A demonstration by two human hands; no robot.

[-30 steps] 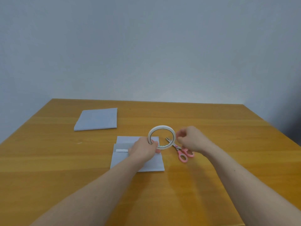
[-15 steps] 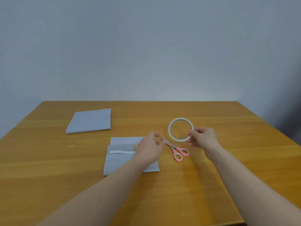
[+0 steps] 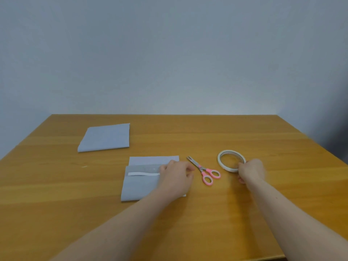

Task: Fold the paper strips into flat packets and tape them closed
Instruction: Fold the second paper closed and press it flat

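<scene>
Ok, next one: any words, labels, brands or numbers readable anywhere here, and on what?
None can be read.
Tape roll: no print shows.
Scissors: pink handles, no brand shows.
Near packet: only a blank white tape strip.
Far packet: blank.
Table and wall: no signs.

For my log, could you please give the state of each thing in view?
Near packet: folded flat, tape strip on its flap.
Far packet: folded, lying alone.
Scissors: blades almost closed, untouched.
Tape roll: gripped by right hand.
Left hand: resting on near packet.
</scene>
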